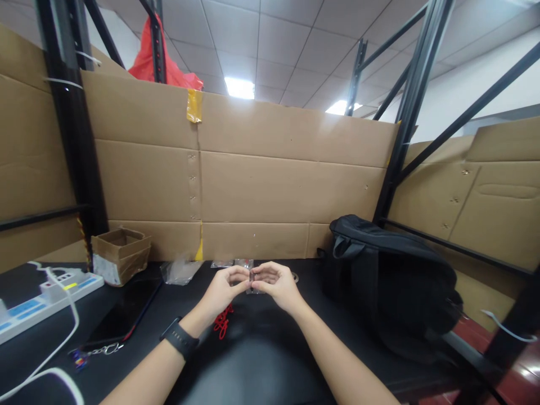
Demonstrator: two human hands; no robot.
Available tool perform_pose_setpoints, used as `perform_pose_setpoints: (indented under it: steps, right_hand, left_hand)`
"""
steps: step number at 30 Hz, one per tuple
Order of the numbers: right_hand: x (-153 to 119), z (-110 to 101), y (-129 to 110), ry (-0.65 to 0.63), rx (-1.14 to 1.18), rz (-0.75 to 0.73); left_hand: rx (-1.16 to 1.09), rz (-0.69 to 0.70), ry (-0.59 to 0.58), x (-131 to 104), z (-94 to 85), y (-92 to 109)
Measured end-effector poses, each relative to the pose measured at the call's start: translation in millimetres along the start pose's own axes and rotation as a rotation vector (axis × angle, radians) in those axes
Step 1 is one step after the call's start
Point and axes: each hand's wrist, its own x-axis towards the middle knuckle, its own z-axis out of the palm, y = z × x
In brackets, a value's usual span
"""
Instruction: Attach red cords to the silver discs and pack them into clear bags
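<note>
My left hand [228, 288] and my right hand [279, 286] meet over the middle of the black table. The thumb and fingers of each are pinched together, tip to tip. Between them is a small see-through piece [252, 277], mostly covered by the fingers; its kind cannot be made out. Just below my left hand a bundle of red cord [222, 323] lies on the table. Behind the fingertips are small clear plastic packets [243, 262], partly hidden. A dark watch [180, 337] is on my left wrist.
At left are a white power strip [90, 283] with cables, a phone [122, 312] with a keychain [99, 351], and an open cardboard box [121, 253]. A clear bag [181, 272] lies behind. A black backpack [388, 281] stands right. Cardboard panels [257, 185] close off the back.
</note>
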Motion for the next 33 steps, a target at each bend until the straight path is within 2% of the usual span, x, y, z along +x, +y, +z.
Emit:
perform_pose_setpoints:
  steps: [8, 15, 22, 33]
  right_hand:
    - [-0.7, -0.6, 1.1, 0.007, 0.002, -0.006]
    - [-0.8, 0.4, 0.3, 0.030, -0.151, -0.105]
    - [-1.5, -0.4, -2.2, 0.004, -0.176, -0.103]
    - [-0.6, 2.0, -4.3, 0.034, -0.045, -0.093]
  left_hand:
    - [0.365, 0.141, 0.023, -3.6, 0.3, 7.2]
    - [0.567, 0.154, 0.069, -5.1, -3.0, 6.0]
    - [0.391, 0.133, -0.037, -4.9, -2.0, 12.0]
    - [0.045, 0.021, -0.038, -3.5, -2.7, 7.1]
